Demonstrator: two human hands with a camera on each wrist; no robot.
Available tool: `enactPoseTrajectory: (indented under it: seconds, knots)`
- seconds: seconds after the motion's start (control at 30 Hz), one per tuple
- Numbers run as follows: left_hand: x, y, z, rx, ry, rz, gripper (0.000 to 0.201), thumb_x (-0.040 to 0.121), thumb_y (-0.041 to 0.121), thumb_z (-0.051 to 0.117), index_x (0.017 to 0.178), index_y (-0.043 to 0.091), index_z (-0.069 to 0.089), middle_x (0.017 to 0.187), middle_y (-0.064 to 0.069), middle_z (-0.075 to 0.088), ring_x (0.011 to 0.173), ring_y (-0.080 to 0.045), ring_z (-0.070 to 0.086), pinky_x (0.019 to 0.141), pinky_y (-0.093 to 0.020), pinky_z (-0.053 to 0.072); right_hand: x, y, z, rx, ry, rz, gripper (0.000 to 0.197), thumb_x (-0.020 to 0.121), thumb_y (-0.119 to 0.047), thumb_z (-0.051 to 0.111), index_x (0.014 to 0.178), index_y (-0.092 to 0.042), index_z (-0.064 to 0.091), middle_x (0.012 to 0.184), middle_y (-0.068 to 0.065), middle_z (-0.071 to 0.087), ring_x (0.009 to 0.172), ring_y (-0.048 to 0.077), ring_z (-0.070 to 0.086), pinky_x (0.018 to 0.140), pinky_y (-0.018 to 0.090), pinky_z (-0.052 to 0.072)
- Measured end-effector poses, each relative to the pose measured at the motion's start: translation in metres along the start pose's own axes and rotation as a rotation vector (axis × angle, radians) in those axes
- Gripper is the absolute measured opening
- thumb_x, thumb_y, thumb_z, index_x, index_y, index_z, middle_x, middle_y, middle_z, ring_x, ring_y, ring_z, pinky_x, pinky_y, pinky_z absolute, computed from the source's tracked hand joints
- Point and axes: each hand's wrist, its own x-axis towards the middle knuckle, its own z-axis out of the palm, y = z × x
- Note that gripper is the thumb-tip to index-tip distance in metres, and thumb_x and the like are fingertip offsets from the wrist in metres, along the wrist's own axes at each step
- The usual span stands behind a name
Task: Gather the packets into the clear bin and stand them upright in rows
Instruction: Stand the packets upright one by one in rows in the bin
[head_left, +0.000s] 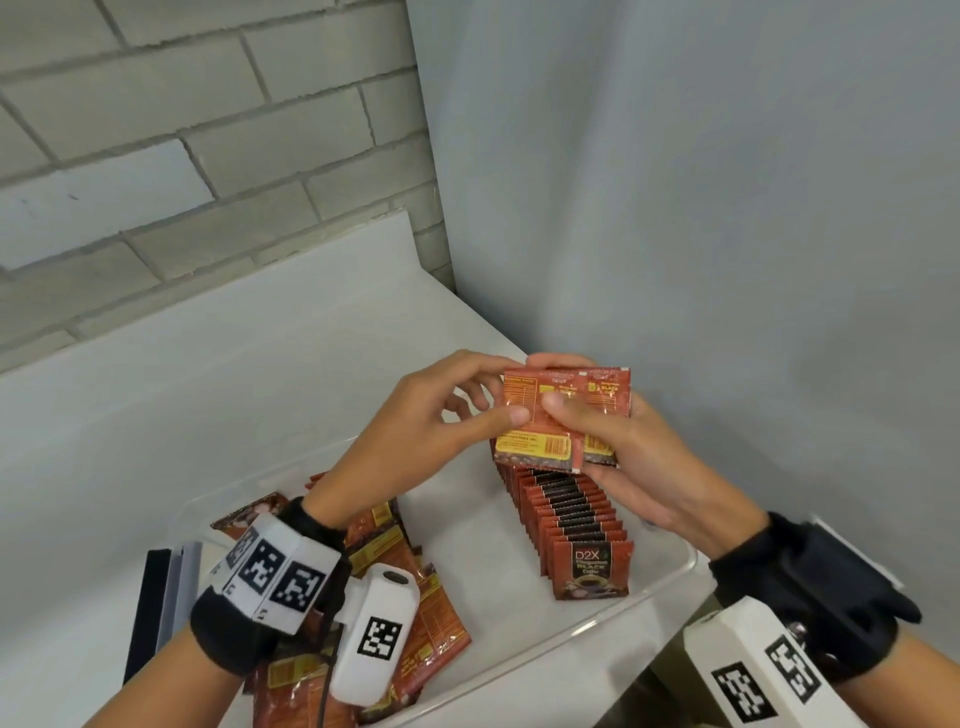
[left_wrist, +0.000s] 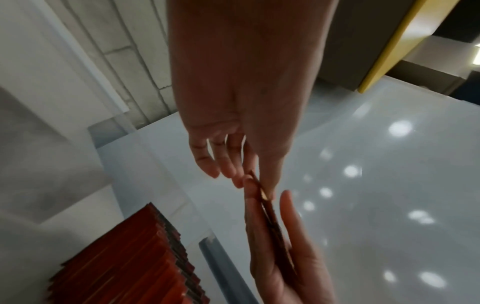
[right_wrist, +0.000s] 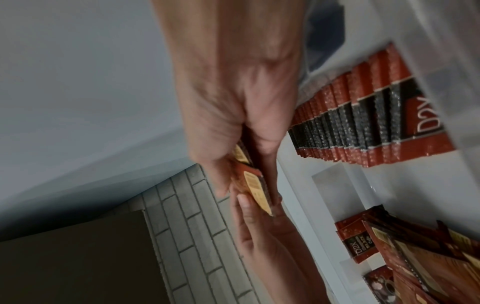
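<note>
Both hands were raised in front of the body and met at the fingertips. The left hand (head_left: 415, 421) reached in from the left with the wrist extended, its thumb (head_left: 498, 418) pressed on the near face of the held packets (head_left: 563, 421) and the index finger curled over their top edge; the remaining fingers were loosely spread behind. The right hand (head_left: 628, 457) came in from the right, palm turned toward the wearer, cradling the packets from behind and below with its thumb (head_left: 563, 408) clamped across their front. Each forearm carried a black wrist strap bearing a white marker-tagged camera unit.
</note>
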Motion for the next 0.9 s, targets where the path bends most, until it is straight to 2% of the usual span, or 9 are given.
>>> enactPoseTrajectory:
  seconds: [0.17,0.23,0.3,0.37,0.47,0.53,0.67,0.77,0.9]
  knots:
    - [0.0,0.002,-0.006,-0.154,0.049,0.012,0.021,0.08,0.025,0.07,0.1,0.018,0.065,0.092,0.012,0.065,0.092,-0.016,0.06,0.084,-0.034,0.051,0.0,-0.001,0.002,0.061,0.044,0.005,0.066,0.066,-0.057,0.057,0.116,-0.015,0.059,0.111,0.011,0.071,0.103,0.027,0.068,0.089,0.036,0.056]
    - [0.0,0.003,-0.009,-0.229,0.048,0.061,0.013,0.081,0.018,0.072,0.091,0.018,0.064,0.088,0.003,0.065,0.091,-0.025,0.06,0.083,-0.035,0.051,0.002,0.0,0.003,0.09,0.048,0.007,0.077,0.064,-0.063,0.056,0.121,-0.011,0.054,0.114,0.016,0.07,0.106,0.031,0.067,0.094,0.041,0.053]
    - [-0.001,0.002,-0.012,-0.275,0.026,0.141,0.012,0.082,0.012,0.074,0.084,0.017,0.064,0.088,-0.004,0.064,0.089,-0.026,0.061,0.081,-0.032,0.052,0.003,0.0,0.004,0.102,0.038,0.013,0.084,0.063,-0.065,0.062,0.123,-0.008,0.053,0.118,0.019,0.067,0.109,0.035,0.065,0.096,0.044,0.051]
    - [-0.002,0.002,-0.014,-0.308,-0.017,0.196,0.008,0.081,0.012,0.071,0.084,0.017,0.066,0.089,0.001,0.066,0.09,-0.02,0.063,0.082,-0.028,0.052,0.003,0.0,0.003,0.075,0.034,0.04,0.077,0.065,-0.061,0.062,0.12,-0.007,0.056,0.114,0.017,0.069,0.104,0.033,0.068,0.092,0.04,0.055]
    - [-0.001,0.0,-0.012,-0.307,-0.055,0.22,0.006,0.082,0.013,0.066,0.088,0.015,0.066,0.092,0.004,0.068,0.094,-0.016,0.064,0.082,-0.027,0.053,0.001,-0.001,0.001,0.036,0.011,0.063,0.053,0.07,-0.047,0.063,0.11,-0.012,0.065,0.103,0.014,0.072,0.092,0.025,0.071,0.079,0.031,0.058]
    - [0.0,-0.003,-0.011,-0.305,-0.045,0.213,0.006,0.083,0.01,0.065,0.088,0.014,0.066,0.095,0.004,0.068,0.097,-0.015,0.064,0.082,-0.026,0.053,0.0,-0.001,0.0,0.051,-0.008,0.057,0.039,0.07,-0.033,0.07,0.104,-0.015,0.07,0.103,0.017,0.071,0.091,0.026,0.07,0.076,0.032,0.058]
    - [0.002,-0.011,-0.012,-0.223,-0.003,0.153,0.01,0.091,0.01,0.062,0.087,0.014,0.07,0.1,0.0,0.067,0.102,-0.017,0.062,0.08,-0.025,0.054,0.001,0.001,-0.001,0.02,0.003,0.047,0.04,0.069,-0.019,0.073,0.108,-0.017,0.066,0.108,0.017,0.07,0.098,0.031,0.069,0.081,0.037,0.057]
    - [0.003,-0.012,-0.011,-0.173,0.067,0.1,0.022,0.096,0.004,0.051,0.099,0.015,0.07,0.099,-0.003,0.067,0.097,-0.015,0.063,0.079,-0.021,0.052,0.002,0.001,0.0,0.044,0.03,0.014,0.034,0.075,-0.014,0.069,0.108,-0.018,0.063,0.109,0.015,0.07,0.099,0.032,0.068,0.08,0.037,0.057]
    - [0.003,-0.001,-0.008,-0.26,0.115,0.043,0.023,0.096,0.021,0.047,0.115,0.02,0.061,0.098,-0.008,0.068,0.09,-0.019,0.067,0.077,-0.024,0.054,0.004,0.003,-0.001,0.061,0.067,-0.004,0.028,0.077,-0.011,0.067,0.102,-0.021,0.063,0.104,0.013,0.071,0.096,0.031,0.069,0.077,0.036,0.057]
